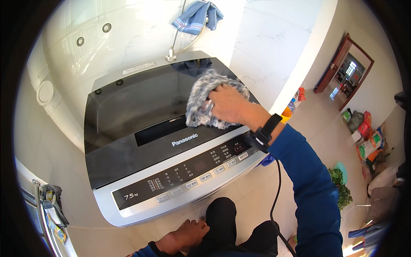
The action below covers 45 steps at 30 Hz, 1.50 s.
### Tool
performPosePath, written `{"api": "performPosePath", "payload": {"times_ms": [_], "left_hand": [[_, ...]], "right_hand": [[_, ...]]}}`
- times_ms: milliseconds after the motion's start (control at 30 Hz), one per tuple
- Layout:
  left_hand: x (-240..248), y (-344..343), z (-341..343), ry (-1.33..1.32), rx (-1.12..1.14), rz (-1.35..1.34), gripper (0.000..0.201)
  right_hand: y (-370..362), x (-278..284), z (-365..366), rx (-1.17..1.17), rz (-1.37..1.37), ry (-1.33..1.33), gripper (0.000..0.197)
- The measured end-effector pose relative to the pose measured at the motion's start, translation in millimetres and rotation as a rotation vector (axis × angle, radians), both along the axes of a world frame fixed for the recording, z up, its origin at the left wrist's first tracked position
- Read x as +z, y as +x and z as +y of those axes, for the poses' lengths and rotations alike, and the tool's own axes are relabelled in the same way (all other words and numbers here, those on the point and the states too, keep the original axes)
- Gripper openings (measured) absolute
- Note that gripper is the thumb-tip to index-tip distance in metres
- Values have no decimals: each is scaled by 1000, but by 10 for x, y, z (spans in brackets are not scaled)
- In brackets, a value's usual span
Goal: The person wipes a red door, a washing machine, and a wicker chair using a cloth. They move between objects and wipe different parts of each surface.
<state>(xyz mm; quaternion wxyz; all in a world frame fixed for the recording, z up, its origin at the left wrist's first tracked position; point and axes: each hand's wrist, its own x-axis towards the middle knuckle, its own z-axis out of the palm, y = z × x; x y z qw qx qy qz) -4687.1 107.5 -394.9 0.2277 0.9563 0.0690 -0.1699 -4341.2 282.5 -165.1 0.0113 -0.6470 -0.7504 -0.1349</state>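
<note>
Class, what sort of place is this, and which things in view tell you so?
Probably a home's laundry corner: a top-loading washing machine stands by a tiled wall, with a thick white pipe to its left and a blue cloth hanging behind it.

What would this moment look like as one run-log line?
right hand: grips grey-white cloth on washing-machine lid | left hand: near dark-trousered leg, holding nothing visible | lid: closed

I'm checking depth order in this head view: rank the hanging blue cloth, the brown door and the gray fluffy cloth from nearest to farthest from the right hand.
1. Gray fluffy cloth: held in the right hand.
2. Hanging blue cloth: ahead, behind the washing machine.
3. Brown door: far right, across the room.
</note>
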Motion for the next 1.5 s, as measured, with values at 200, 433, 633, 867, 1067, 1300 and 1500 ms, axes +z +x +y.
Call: {"api": "performPosePath", "payload": {"times_ms": [200,433,633,867,1067,1300,1500], "left_hand": [[7,4,7,23,-23,17,42],[-17,-5,3,12,-16,-9,47],[-15,-24,-4,3,8,-34,32],[-1,-18,4,7,0,-29,41],[1,-2,6,9,-14,4,44],[-43,-33,9,28,2,-119,32],[-44,-40,6,9,11,-39,45]], "right_hand": [[-147,-28,-935,241,273,327,12],[-28,348,-1350,-119,1098,212,19],[58,712,-1290,32,1255,366,29],[315,607,-1417,-369,807,46,69],[144,425,-1426,17,676,43,75],[-556,-168,-1486,346,339,120,61],[-236,-152,-1507,223,322,220,47]]}}
